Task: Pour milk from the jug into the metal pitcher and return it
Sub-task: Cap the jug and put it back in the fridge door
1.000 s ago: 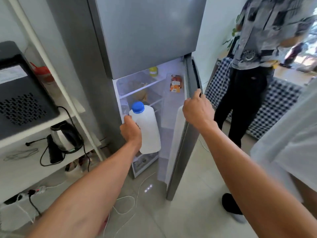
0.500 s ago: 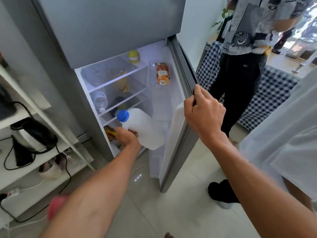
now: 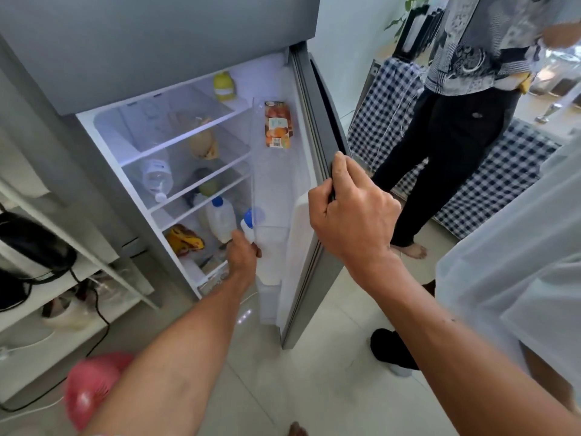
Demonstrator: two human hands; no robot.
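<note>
The scene is brightly lit by daylight from the upper right, and the fridge interior is washed bluish-white. Straight lines are bowed at the edges (wide-angle lens); a pink object is blurred.

You see pale floor tiles across the bottom of the frame and a white wall at upper centre. White shelving stands at left, a checked cloth at right.

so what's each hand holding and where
The left hand grips the milk jug at its upper side, below the blue cap. The right hand grips the fridge door edge.
</note>
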